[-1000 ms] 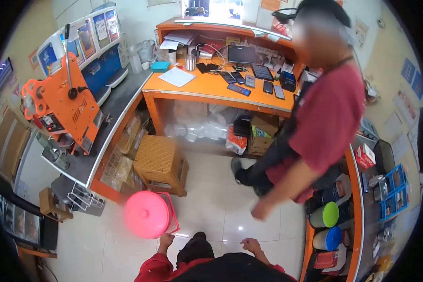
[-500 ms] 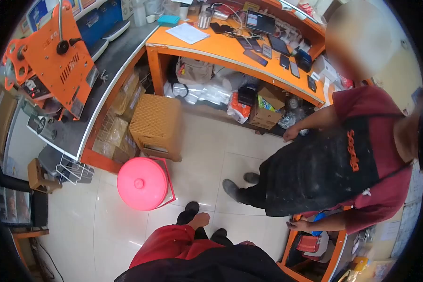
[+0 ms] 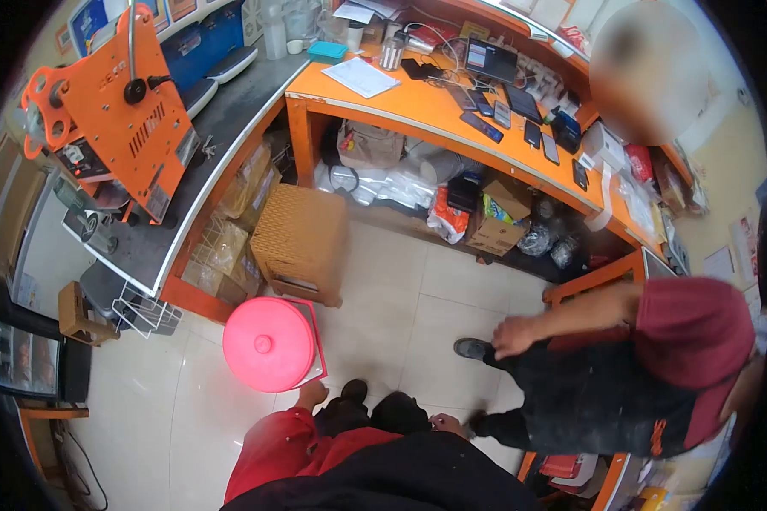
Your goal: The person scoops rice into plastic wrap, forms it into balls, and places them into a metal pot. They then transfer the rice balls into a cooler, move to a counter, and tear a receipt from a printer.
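Observation:
My left hand (image 3: 313, 394) hangs in front of my red sleeve, its fingers curled in, and no object shows in it. Just beyond it stands a round container with a bright pink lid (image 3: 267, 344) and a centre knob; the hand is close to its near right edge. Low by my dark clothing, my right hand (image 3: 450, 424) is only partly visible, its fingers mostly hidden. My dark shoe (image 3: 354, 391) shows on the tiled floor (image 3: 379, 319) between the hands.
A co-worker in a dark apron (image 3: 571, 392) stands close on the right, one arm reaching forward. A woven-pattern brown stool (image 3: 300, 238) stands behind the pink container. An orange desk (image 3: 435, 106) holds phones and papers. An orange machine (image 3: 128, 119) sits on the left counter.
My left hand has moved left, towards the pink container, and more of my right hand shows. The co-worker has shifted nearer, turning, with an arm now forward. The room has shifted slightly in view.

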Available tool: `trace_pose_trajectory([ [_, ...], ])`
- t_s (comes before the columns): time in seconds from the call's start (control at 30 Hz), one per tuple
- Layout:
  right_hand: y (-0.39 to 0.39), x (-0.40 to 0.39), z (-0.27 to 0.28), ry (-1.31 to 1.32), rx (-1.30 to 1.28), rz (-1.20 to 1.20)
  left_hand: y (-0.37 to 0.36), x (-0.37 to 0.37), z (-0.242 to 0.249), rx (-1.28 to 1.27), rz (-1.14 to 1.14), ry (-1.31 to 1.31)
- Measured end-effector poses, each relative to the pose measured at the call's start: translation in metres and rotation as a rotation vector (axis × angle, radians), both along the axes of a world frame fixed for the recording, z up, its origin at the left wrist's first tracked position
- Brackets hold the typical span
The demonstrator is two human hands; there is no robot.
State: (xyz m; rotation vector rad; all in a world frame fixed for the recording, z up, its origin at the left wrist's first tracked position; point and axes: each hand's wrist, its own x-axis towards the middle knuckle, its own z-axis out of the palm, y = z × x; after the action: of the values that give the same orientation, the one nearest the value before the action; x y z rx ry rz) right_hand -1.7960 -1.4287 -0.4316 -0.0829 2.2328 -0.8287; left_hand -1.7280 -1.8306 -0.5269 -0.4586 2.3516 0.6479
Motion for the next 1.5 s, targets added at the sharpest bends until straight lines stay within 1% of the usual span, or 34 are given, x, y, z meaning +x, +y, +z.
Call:
trace_pose_trajectory([
  [0.07,0.000,-0.017,-0.009,0.031,0.098,0.024,0.000,0.003,-0.008,-0.014,-0.027,-0.018],
  [0.1,0.001,-0.028,-0.014,0.047,0.145,0.035,0.006,-0.002,-0.003,-0.004,-0.024,-0.060],
  [0.2,0.016,-0.065,-0.033,0.030,0.012,-0.127,0.030,-0.026,-0.003,0.032,-0.047,-0.128],
  [0.23,0.019,-0.081,-0.044,0.039,0.033,-0.210,0.036,-0.043,-0.005,0.044,-0.060,-0.139],
  [0.3,0.031,-0.120,-0.057,0.054,-0.049,-0.304,0.045,-0.094,-0.013,0.107,-0.162,-0.081],
  [0.33,0.036,-0.144,-0.053,0.066,-0.089,-0.350,0.051,-0.124,-0.018,0.141,-0.214,-0.050],
  [0.37,0.043,-0.176,-0.050,0.036,-0.017,-0.307,0.055,-0.158,-0.024,0.123,-0.215,0.007],
  [0.4,0.054,-0.197,-0.053,0.014,-0.022,-0.344,0.059,-0.199,-0.024,0.080,-0.265,0.034],
  [0.47,0.076,-0.261,-0.055,-0.008,-0.043,-0.410,0.064,-0.289,-0.019,0.083,-0.180,0.135],
  [0.53,0.108,-0.305,-0.048,0.032,0.026,-0.313,0.072,-0.382,0.016,-0.016,-0.137,0.400],
  [0.57,0.122,-0.324,-0.048,0.056,0.119,-0.306,0.081,-0.429,0.068,0.103,0.066,0.555],
  [0.6,0.133,-0.350,-0.049,0.090,0.212,-0.294,0.085,-0.477,0.097,0.125,0.161,0.661],
  [0.63,0.142,-0.377,-0.051,0.137,0.311,-0.236,0.085,-0.522,0.128,0.180,0.210,0.779],
  [0.67,0.158,-0.396,-0.079,0.236,0.214,-0.352,0.083,-0.566,0.148,0.182,0.281,0.883],
  [0.7,0.153,-0.425,-0.060,0.244,0.112,-0.522,0.078,-0.605,0.165,0.187,0.354,0.981],
  [0.77,0.134,-0.482,-0.026,0.495,0.174,-0.458,0.056,-0.679,0.209,0.252,0.386,1.034],
  [0.8,0.119,-0.512,-0.010,0.620,0.207,-0.427,0.041,-0.719,0.207,0.108,0.371,1.092],
  [0.83,0.101,-0.543,0.001,0.704,0.132,-0.478,0.028,-0.761,0.207,0.115,0.406,1.324],
  [0.87,0.081,-0.570,0.011,0.782,0.059,-0.533,0.013,-0.798,0.210,0.065,0.359,1.470],
  [0.9,0.056,-0.597,0.028,0.748,0.093,-0.569,-0.003,-0.830,0.212,0.035,0.356,1.372],
  [0.97,0.021,-0.646,0.076,0.689,0.178,-0.648,-0.027,-0.881,0.227,-0.233,0.309,1.238],
  [1.0,0.011,-0.668,0.095,0.676,0.105,-0.774,-0.030,-0.901,0.228,-0.353,0.285,1.162],
  [1.07,-0.003,-0.698,0.123,0.636,-0.050,-1.027,-0.031,-0.924,0.210,-0.563,0.296,1.071],
  [1.1,0.004,-0.708,0.133,0.712,-0.079,-1.048,-0.030,-0.933,0.203,-0.675,0.297,1.028],
  [1.17,0.031,-0.733,0.145,0.856,-0.151,-1.081,-0.029,-0.935,0.216,-0.582,0.286,0.937],
  [1.23,0.075,-0.755,0.148,1.087,-0.066,-1.060,-0.029,-0.933,0.227,-0.542,0.278,0.882],
  [1.27,0.095,-0.769,0.160,1.033,-0.070,-1.162,-0.028,-0.932,0.229,-0.544,0.272,0.881],
  [1.3,0.113,-0.783,0.179,1.002,0.084,-1.110,-0.029,-0.935,0.228,-0.548,0.264,0.882],
  [1.37,0.160,-0.830,0.183,1.363,0.368,-0.992,-0.034,-0.935,0.219,-0.707,0.217,0.858],
  [1.4,0.203,-0.849,0.172,1.267,0.258,-1.090,-0.036,-0.936,0.213,-0.770,0.170,0.858],
  [1.43,0.244,-0.876,0.167,1.240,0.019,-1.011,-0.049,-0.935,0.200,-0.187,0.497,1.077],
  [1.47,0.250,-0.904,0.188,1.179,0.110,-1.098,-0.041,-0.940,0.194,0.066,0.642,1.119],
  [1.5,0.281,-0.934,0.181,1.215,-0.073,-1.122,-0.033,-0.946,0.188,0.314,0.796,1.167],
])
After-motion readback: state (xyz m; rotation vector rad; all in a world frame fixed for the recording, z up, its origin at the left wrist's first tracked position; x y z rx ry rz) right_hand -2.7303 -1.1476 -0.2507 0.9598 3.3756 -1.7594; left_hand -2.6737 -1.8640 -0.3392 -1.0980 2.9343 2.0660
